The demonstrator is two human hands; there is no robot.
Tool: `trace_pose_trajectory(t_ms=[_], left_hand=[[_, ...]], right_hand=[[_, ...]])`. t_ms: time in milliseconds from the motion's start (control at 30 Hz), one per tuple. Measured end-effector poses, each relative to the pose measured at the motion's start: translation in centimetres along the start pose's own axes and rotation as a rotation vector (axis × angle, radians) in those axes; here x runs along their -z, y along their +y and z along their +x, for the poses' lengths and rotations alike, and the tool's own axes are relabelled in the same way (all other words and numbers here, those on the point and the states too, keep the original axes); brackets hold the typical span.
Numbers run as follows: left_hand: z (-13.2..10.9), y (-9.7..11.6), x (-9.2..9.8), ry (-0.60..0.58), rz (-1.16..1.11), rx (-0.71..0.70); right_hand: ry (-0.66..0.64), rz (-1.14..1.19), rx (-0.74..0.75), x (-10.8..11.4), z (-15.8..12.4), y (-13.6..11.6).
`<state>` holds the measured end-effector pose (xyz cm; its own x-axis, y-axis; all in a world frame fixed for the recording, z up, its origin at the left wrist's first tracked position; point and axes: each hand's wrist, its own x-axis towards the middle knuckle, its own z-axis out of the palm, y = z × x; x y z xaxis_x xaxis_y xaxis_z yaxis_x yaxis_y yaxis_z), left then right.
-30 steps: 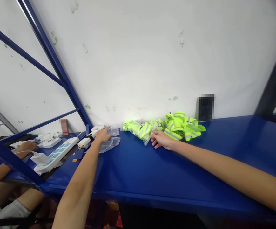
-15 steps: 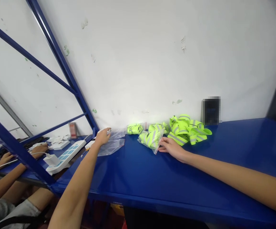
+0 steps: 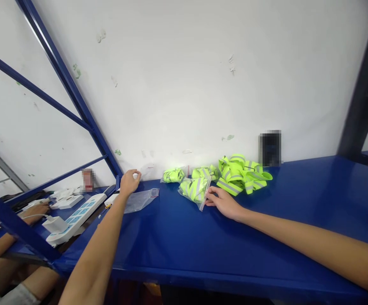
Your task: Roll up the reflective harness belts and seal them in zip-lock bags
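Note:
My left hand (image 3: 131, 182) is closed in a pinch near the wall, on a clear zip bag (image 3: 145, 173) that is hard to see against the white. Another flat zip bag (image 3: 141, 200) lies on the blue table just below that hand. My right hand (image 3: 225, 203) grips the top edge of a filled zip bag (image 3: 194, 189), which rests on the table with a rolled fluorescent yellow-green reflective strap inside. Behind it are a second filled bag (image 3: 173, 175) and another strap bundle (image 3: 205, 171). A loose heap of reflective straps (image 3: 242, 173) lies beyond my right hand.
A dark upright object (image 3: 270, 148), blurred out, leans on the wall. At left, a blue metal frame (image 3: 85, 114) rises beside a white power strip (image 3: 78, 218) with a plugged-in charger (image 3: 56, 225). A co-worker's hand (image 3: 36, 212) is near white parts (image 3: 67, 199).
My left hand has lifted one of the two flat zip bags off the table toward the wall. My right hand keeps its grip on the filled bag. The view has shifted slightly right.

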<state>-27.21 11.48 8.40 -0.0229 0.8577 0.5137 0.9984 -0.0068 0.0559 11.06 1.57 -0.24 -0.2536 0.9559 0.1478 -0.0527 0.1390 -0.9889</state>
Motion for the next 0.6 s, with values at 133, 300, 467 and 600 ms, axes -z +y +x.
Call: trace_pose_trajectory(t_ms=[133,300,467,600], left_hand=[[-1.4,-0.6,4.3,-0.064,-0.006,-0.204],[-6.2,-0.4,6.1,-0.609,-0.116,-0.179],[-7.0,0.9,4.7,-0.382,0.060,-0.107],[-6.0,2.6,3.8,-0.129,0.220,-0.105]], right_hand=[[0.018,-0.026,0.005,0.0,-0.1,-0.2],[0.013,-0.045,0.010,-0.2,-0.2,-0.4],[-0.004,-0.043,0.023,-0.2,-0.1,0.1],[-0.011,-0.063,0.032,-0.1,0.0,0.4]])
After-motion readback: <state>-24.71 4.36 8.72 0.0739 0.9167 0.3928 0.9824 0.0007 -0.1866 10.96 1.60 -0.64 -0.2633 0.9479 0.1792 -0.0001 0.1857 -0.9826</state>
